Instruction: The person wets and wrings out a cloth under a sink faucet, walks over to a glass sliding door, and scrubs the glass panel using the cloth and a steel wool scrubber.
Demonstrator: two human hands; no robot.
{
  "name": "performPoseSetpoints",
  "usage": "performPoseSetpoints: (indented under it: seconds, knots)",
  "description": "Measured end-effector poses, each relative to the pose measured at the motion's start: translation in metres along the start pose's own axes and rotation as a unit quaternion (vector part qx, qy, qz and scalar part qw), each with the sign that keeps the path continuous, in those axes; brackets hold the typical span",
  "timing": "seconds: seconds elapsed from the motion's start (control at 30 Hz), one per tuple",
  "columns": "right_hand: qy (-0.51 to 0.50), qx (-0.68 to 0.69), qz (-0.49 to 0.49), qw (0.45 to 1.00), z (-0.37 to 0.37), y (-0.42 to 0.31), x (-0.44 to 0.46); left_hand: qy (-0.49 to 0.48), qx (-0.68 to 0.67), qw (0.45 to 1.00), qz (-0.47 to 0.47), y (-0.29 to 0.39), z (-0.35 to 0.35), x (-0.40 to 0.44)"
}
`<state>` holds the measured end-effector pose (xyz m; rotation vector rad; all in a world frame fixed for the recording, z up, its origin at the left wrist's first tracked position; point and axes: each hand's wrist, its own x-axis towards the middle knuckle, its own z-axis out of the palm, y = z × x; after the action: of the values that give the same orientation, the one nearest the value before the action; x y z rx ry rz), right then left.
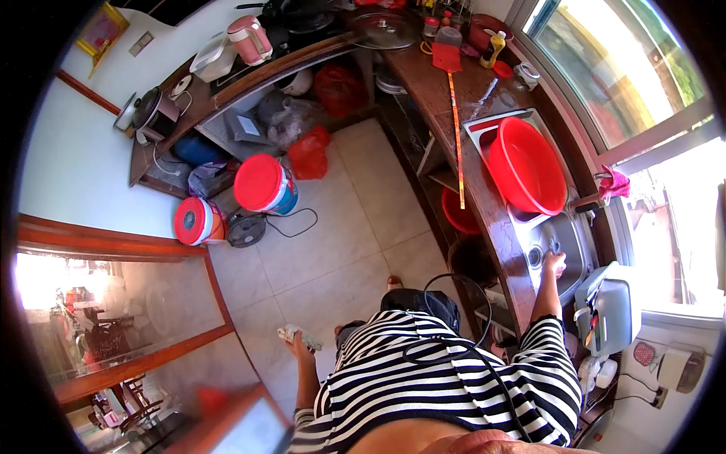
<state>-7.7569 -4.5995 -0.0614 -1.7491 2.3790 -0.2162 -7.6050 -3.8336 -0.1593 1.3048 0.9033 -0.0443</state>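
My left hand (303,345) hangs out over the floor, its fingers closed on a crumpled, whitish-grey cloth (289,333). On the other side, my right hand (556,264) reaches down into the metal sink (578,246), just beside the round drain (535,256). Its fingers are closed on a small dark-grey object (555,246) whose kind I cannot make out. A big red plastic basin (527,166) rests tilted over the far part of the sink, away from my right hand. The faucet (586,203) stands at the window side.
A red fly swatter (455,113) lies along the brown counter (484,174). Red-lidded buckets (261,184) and a red plastic bag (308,153) are on the tiled floor (363,204). A grey dish box (609,310) stands right of the sink. A black cable crosses my striped shirt.
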Motion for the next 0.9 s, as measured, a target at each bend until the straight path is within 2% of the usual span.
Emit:
performPoseSetpoints:
  seconds: [0.17,0.37,0.47,0.57,0.67,0.73,0.8,0.87,0.9]
  knots:
    - [0.003,0.006,0.005,1.0,0.009,0.002,0.015,-0.002,0.023,0.999,-0.045,0.017,0.043,-0.015]
    - [0.021,0.016,0.024,0.999,0.005,0.004,0.029,-0.067,0.01,0.997,0.039,-0.01,0.057,0.026]
    - [0.018,0.016,0.032,0.999,-0.004,-0.002,0.029,-0.024,0.009,0.999,0.025,0.013,0.086,0.011]
    - [0.033,0.016,0.044,0.998,0.01,0.003,0.044,-0.024,-0.003,1.0,-0.006,0.014,0.087,0.025]
    - [0.004,0.029,0.03,0.999,0.012,-0.004,0.041,-0.045,0.028,0.999,0.008,0.026,0.097,0.031]
    - [-0.017,0.025,0.021,0.999,0.003,-0.02,0.021,-0.008,0.064,0.997,-0.04,0.045,0.113,0.029]
    - [0.006,0.078,0.033,0.996,0.007,-0.032,0.01,0.01,0.095,0.993,-0.067,0.061,0.134,0.039]
    - [0.068,0.113,-0.022,0.991,0.016,-0.041,0.004,0.005,0.122,0.99,-0.071,0.07,0.145,0.059]
    - [0.13,0.117,-0.089,0.981,0.017,-0.049,-0.009,-0.001,0.116,0.992,-0.057,0.067,0.145,0.074]
